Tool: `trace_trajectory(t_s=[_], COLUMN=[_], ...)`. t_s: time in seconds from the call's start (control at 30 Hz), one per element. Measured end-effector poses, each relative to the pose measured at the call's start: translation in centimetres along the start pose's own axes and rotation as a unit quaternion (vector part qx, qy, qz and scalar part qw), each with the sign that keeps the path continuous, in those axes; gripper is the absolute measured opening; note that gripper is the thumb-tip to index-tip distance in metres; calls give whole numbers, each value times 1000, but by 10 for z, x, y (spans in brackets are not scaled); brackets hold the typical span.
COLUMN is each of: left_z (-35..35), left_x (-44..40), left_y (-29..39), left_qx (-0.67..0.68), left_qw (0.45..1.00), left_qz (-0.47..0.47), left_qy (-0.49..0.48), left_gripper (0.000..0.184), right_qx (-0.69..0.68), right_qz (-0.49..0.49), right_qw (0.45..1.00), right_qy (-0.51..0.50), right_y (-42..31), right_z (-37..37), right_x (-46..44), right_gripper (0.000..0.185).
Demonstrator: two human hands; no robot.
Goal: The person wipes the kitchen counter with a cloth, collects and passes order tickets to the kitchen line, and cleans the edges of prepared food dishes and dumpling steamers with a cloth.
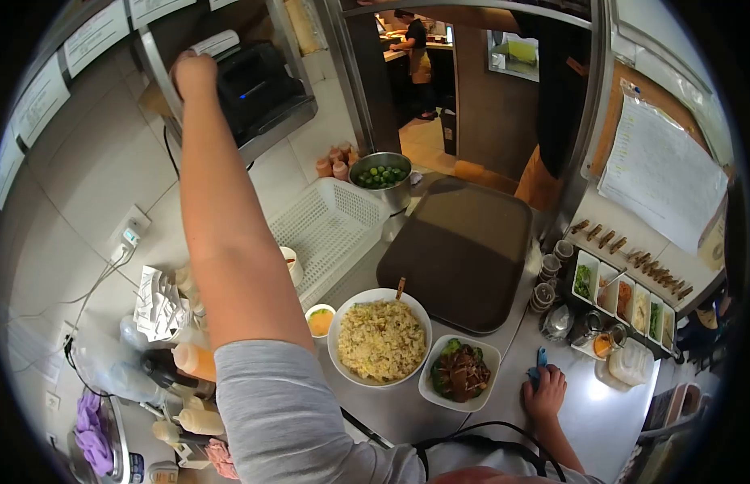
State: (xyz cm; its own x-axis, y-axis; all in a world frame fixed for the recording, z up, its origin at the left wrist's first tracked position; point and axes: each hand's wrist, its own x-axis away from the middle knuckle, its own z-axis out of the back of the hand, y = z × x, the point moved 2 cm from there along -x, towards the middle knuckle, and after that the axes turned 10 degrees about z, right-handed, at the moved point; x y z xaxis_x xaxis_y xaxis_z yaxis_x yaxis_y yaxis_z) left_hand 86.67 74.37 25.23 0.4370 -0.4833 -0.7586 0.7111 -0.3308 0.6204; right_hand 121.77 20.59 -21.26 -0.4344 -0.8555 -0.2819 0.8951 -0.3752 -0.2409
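Observation:
My left hand (pixel 196 77) is stretched up to a black receipt printer (pixel 266 93) on a metal wall shelf, closed at the end of a white receipt slip (pixel 217 43). Its fingertips are partly hidden. On the steel counter, my right hand (pixel 546 394) rests with curled fingers over a small blue object (pixel 541 359), possibly a clip or pen. Between my arms stand a large white bowl of fried rice (pixel 380 343) with a brown clothespin at its rim and a square white bowl of sauced meat and broccoli (pixel 460 373). A small cup of yellow soup (pixel 319 321) sits beside the rice.
A large brown tray (pixel 463 242) lies behind the bowls, next to a white perforated basket (pixel 330 230) and a steel pot of green limes (pixel 380 173). Condiment containers (pixel 625 298) line the right. Sauce bottles (pixel 195 361) crowd the left. Another person (pixel 413 48) works beyond the opening.

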Motion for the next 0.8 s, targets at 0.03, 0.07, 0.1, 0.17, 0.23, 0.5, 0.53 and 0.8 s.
trace_trajectory(t_s=[0.03,0.07,0.1,0.17,0.23,0.5,0.53,0.8], left_z=[13,22,23,34,50,130,145,264], left_x=[22,38,48,74,109,262,283,411], left_y=[12,21,22,27,35,34,35,43], left_qx=[48,56,68,38,113,446,444,436], left_qw=[995,991,982,958,941,869,864,818], left_qz=[-71,-93,-139,-239,-294,14,40,167], left_qy=[50,76,110,155,122,-215,-235,-337], left_gripper=[14,14,15,9,7,13,16,30], right_qx=[1,1,0,-7,-22,-198,-219,-695], right_qz=[8,15,21,25,37,91,113,256], right_qw=[1000,1000,999,999,999,964,958,656], right_qy=[7,15,24,20,19,150,148,-145], right_y=[0,0,1,1,2,21,7,-154], right_z=[0,0,0,1,5,42,61,135], right_x=[0,2,3,4,7,-25,-36,-69], right_gripper=[38,38,39,40,41,39,38,24])
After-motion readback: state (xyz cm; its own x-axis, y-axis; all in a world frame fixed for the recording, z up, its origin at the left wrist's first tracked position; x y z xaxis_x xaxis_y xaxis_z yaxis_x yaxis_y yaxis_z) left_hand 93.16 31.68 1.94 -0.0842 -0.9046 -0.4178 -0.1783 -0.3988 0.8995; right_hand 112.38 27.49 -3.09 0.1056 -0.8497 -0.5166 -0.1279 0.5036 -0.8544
